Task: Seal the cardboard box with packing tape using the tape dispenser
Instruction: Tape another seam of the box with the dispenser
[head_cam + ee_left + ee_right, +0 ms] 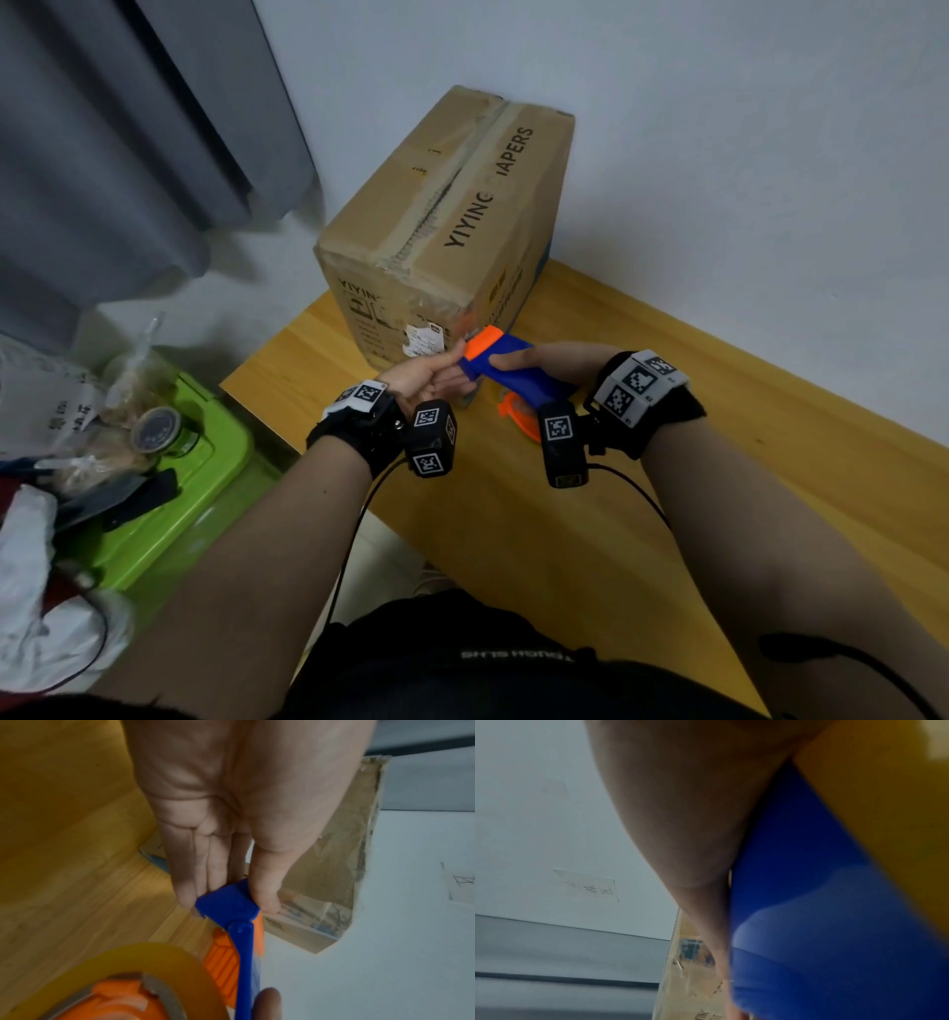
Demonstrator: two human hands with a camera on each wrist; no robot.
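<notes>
Box (441, 231): brown corrugated cardboard, oblong, standing on the far corner of the table (719, 462) close to the white wall (719, 154). Black print "YIYING DIAPERS" runs along the top. The centre seam carries old, wrinkled, partly torn tape; edges are scuffed. The near end face bears a torn white label and glossy clear film over the print.

Dispenser (506, 360): smooth blue plastic body with orange ribbed parts, held above the table just in front of the box's near face. Its roll (144, 959) is translucent yellowish tape on a grey core over an orange hub.

Right hand (549, 362): fingers curled round the blue handle; in the right wrist view the thumb lies pressed along the plastic.

Left hand (436, 372): palm turned up, fingers nearly straight. In the left wrist view the thumb (264, 882) and fingers (190, 874) pinch the blue front end of the dispenser from either side.

Table: light wood, smooth, visible grain.

To the left, lower down: a glossy green bin (195, 493) piled with crinkled plastic bags and a tape roll. Grey curtain (102, 154) hangs in soft folds behind it.
</notes>
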